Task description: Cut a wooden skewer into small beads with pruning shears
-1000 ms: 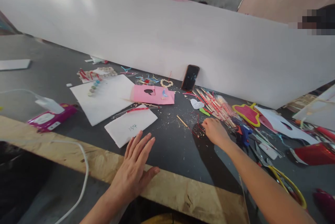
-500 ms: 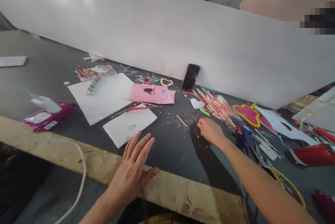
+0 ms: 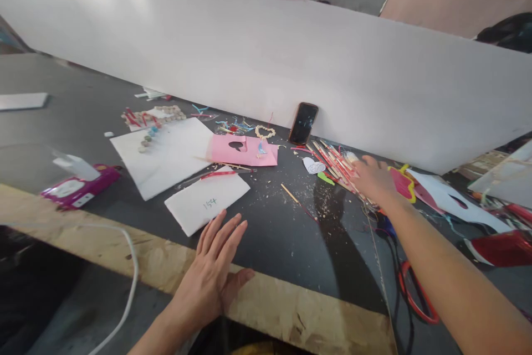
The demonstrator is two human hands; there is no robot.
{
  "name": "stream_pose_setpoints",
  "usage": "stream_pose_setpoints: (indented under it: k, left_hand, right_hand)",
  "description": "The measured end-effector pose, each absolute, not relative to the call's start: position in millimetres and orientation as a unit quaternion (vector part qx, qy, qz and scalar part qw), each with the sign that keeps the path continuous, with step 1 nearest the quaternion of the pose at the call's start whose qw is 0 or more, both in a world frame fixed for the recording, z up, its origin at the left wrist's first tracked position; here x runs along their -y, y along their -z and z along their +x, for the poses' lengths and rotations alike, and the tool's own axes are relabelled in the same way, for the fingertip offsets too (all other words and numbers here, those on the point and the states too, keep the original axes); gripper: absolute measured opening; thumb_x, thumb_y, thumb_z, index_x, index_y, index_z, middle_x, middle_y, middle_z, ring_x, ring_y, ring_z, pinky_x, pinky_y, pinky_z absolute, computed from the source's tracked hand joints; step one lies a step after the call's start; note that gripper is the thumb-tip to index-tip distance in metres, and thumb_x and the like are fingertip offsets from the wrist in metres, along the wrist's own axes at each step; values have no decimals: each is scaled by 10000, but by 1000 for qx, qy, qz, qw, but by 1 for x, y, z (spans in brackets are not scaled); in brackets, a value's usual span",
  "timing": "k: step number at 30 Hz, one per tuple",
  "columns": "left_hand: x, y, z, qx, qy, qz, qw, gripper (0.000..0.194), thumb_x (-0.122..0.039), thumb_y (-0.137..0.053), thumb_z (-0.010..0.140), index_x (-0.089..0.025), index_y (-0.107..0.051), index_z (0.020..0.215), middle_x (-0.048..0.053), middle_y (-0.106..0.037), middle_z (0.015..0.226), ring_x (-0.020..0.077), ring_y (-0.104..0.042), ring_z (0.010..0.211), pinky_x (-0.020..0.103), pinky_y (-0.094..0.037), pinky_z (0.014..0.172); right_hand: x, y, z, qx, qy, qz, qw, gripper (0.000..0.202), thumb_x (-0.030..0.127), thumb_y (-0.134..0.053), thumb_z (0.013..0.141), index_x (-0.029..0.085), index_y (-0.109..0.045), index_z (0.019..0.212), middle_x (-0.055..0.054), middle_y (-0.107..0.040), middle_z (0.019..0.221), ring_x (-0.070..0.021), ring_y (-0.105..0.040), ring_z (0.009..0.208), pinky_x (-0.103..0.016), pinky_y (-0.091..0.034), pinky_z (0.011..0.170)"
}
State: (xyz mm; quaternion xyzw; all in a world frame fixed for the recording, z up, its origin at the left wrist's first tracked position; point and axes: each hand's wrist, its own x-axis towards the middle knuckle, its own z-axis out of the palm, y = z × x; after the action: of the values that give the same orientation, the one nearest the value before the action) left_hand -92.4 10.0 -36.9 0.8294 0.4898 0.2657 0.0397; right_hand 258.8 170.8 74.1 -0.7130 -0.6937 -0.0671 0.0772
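Note:
My left hand point(image 3: 218, 261) rests with its fingers spread at the table's front edge, its fingertips by a white foam block point(image 3: 208, 200) marked 154. My right hand point(image 3: 374, 178) reaches over the right end of a bundle of red and wooden sticks point(image 3: 332, 161); it is blurred, and what its fingers touch is hidden. A short thin stick point(image 3: 290, 193) with a dark red end lies on the dark table among crumbs. Behind it are a white paper heart point(image 3: 312, 165) and a green piece point(image 3: 325, 178).
A phone point(image 3: 303, 123) leans on the white partition point(image 3: 266, 56). Pink card point(image 3: 245, 150), a white sheet point(image 3: 166, 155) and a purple power strip point(image 3: 83, 186) lie to the left. At the right are a red can point(image 3: 499, 248) and red-handled scissors point(image 3: 415, 294).
My right hand has moved right and away from me, from the crumbs beside the short stick to the stick bundle. My left hand has stayed in place.

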Motion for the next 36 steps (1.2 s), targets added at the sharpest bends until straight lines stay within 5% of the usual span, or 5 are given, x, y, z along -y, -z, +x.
stream_pose_setpoints:
  k: [9,17,27,31,36]
  left_hand:
    - [-9,36,-92,-498,-265,825,46,698,-341,-487,844,-210,-118,1421,135,-320,1417,340,-117,1355,542,-259,1040]
    - [-9,36,-93,-496,-266,826,44,701,-342,-496,836,-208,-135,1422,127,-318,1421,336,-108,1358,532,-257,1045]
    - [-16,38,-87,-489,-242,838,-11,642,-364,-484,838,-172,-239,1399,139,-368,1402,317,-181,1347,513,-226,1051]
    - [-28,25,-67,-480,-193,855,-28,585,-432,-433,857,-129,-347,1350,144,-390,1393,313,-246,1326,527,-230,1041]
    - [-37,0,-45,-466,-145,872,-30,574,-463,-409,858,-118,-405,1317,149,-365,1410,324,-242,1327,572,-236,1020]
  right_hand:
    - [-144,-14,160,803,-52,-594,16,155,356,-592,773,224,-631,702,-26,-652,802,-181,-551,814,-280,-393,689]
    - [-157,-46,226,723,-1,-689,43,255,288,-355,882,201,-582,806,-35,-625,725,-152,-540,605,-262,-358,540]
    - [-133,-44,277,717,70,-692,44,347,158,-375,818,112,-559,1109,-193,-544,1194,-299,-466,1125,-446,-326,932]
    - [-116,-19,238,790,5,-613,21,439,328,-372,871,148,-463,1261,-109,-430,1368,-220,-342,1276,-356,-280,1037]
    - [-110,10,172,793,-42,-607,6,657,492,-249,892,14,-351,1332,-253,-356,1383,-351,-266,1308,-551,-265,997]
